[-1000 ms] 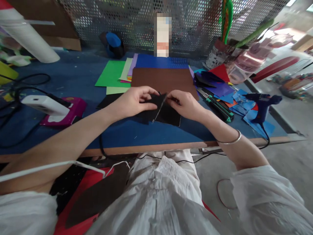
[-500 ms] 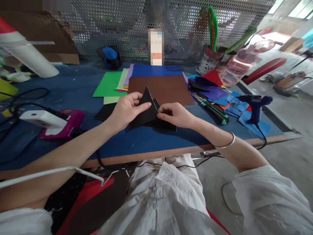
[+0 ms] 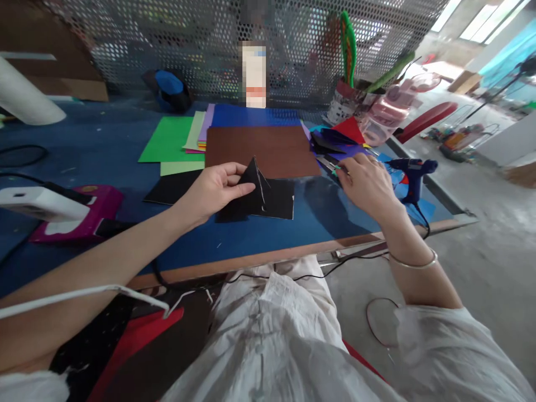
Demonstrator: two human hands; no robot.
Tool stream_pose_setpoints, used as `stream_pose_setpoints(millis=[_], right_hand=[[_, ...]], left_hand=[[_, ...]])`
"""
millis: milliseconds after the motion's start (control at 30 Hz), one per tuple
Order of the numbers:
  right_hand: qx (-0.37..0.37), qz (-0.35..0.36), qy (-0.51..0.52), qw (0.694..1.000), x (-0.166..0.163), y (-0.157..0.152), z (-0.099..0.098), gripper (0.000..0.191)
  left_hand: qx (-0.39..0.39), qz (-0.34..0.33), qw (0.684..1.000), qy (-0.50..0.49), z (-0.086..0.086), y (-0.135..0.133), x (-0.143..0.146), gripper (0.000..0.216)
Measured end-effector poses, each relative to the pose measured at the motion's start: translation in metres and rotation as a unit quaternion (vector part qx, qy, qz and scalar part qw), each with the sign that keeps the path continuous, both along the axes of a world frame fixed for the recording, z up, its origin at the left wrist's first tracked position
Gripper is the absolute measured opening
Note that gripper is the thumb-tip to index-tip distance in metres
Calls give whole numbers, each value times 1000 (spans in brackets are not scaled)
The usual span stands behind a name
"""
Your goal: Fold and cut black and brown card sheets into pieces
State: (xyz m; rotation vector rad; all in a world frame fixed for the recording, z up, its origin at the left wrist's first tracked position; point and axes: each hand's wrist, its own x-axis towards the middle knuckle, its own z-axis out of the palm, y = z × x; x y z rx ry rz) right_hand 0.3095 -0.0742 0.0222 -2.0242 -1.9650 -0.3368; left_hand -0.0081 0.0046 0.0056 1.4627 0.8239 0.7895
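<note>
My left hand [image 3: 213, 188] pinches a folded black paper piece [image 3: 251, 192], its peak raised off the blue table [image 3: 104, 151]. More black paper lies flat under and to the right of it. My right hand [image 3: 365, 181] has moved off to the right and rests with curled fingers over a green-handled cutter [image 3: 335, 166] by the coloured paper scraps [image 3: 339, 137]. Whether the fingers grip the cutter I cannot make out. A blue glue gun [image 3: 412, 170] lies just right of that hand.
A brown sheet [image 3: 259, 148] tops a stack of blue, green and pale sheets behind the black paper. A white device on a magenta base [image 3: 62, 215] sits at the left with black cables. A perforated metal screen [image 3: 209, 44] closes the back. Containers [image 3: 368, 109] stand at the right.
My right hand let go of the black paper and moved right to the cutter. My left hand kept the folded piece and holds it alone.
</note>
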Motion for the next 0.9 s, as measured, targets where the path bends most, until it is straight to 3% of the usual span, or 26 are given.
stream_pose_setpoints(millis=[67, 167, 267, 367, 433, 533, 633, 800, 900], right_hand=[[-38, -46, -33, 998, 18, -10, -7, 31], [-69, -60, -31, 995, 32, -14, -18, 39], [-78, -58, 7, 995, 39, -10, -22, 36], [-45, -20, 73, 996, 39, -17, -20, 29], [-3, 1, 152, 988, 32, -35, -19, 34], [-22, 26, 329, 944, 7, -77, -21, 38], [-111, 25, 505, 856, -24, -121, -27, 39], [-111, -17, 557, 823, -51, -164, -36, 35], [-131, -28, 619, 774, -55, -175, -41, 46]], left_hand=[[14, -28, 999, 9, 0, -3, 3, 45], [32, -47, 998, 30, -2, -8, 7, 42], [46, -61, 995, 61, -5, -11, 10, 48], [60, -81, 991, 92, -10, -13, 9, 56], [71, -97, 987, 104, -13, -14, 9, 57], [131, -106, 977, 132, -15, -19, 9, 50], [247, -94, 944, 195, -13, -26, 11, 41], [428, -87, 863, 254, -13, -32, 15, 43], [460, -118, 843, 253, -15, -32, 14, 27]])
